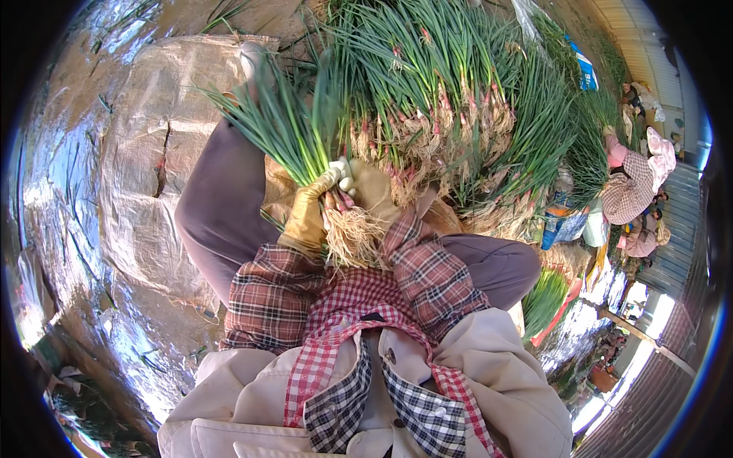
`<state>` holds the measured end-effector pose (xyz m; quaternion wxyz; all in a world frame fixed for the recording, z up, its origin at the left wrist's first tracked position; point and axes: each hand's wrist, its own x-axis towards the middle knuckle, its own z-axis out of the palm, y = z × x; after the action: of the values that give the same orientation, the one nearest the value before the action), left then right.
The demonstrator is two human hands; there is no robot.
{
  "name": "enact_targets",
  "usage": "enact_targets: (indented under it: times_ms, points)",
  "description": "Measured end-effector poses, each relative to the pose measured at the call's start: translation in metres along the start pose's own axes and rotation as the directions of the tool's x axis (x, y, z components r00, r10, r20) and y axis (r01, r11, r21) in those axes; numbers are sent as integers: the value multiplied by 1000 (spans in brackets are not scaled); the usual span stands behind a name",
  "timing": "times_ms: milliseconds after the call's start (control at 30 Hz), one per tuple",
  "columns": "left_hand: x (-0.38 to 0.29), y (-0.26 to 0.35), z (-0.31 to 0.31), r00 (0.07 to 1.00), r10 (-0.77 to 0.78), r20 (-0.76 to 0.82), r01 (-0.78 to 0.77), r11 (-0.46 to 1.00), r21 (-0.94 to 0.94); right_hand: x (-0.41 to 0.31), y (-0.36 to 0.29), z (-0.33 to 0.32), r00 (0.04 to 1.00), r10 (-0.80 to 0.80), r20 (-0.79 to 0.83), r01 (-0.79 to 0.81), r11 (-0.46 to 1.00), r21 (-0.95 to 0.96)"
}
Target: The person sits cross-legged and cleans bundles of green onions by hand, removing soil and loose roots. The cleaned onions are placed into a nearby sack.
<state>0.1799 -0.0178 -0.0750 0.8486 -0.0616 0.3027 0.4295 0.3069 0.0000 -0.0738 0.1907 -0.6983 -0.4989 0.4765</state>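
My left hand (310,209), in a tan glove, is closed around a bunch of green onions (303,146) just above the roots. Its green leaves fan up and left, while the pale roots (355,232) hang over my lap. Touching the same bunch from the right is my right hand (366,186), in a worn glove with whitish fingertips; whether it grips the stalks cannot be told. Beyond my hands lies a large pile of green onions (429,74) with reddish bases and tangled, soil-coloured roots.
A torn woven plastic sheet (149,172) covers wet ground at left. At right are a blue and white bag (564,223), more green onions (544,300) and a person in a checked garment (630,186). Others sit farther off beside a corrugated metal wall (676,240).
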Motion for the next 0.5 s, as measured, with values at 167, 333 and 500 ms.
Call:
enact_targets:
  times_ms: [167,333,500]
  points:
    - [-6,-1,12,996,-42,-77,62,959,276,8,35,-8,980,157,123,-134,974,-181]
    - [-13,20,22,986,167,18,-162,920,356,36,31,-37,884,291,366,197,479,-856]
    - [-6,16,18,988,137,73,-149,969,197,61,22,-119,982,-114,-150,32,885,-464]
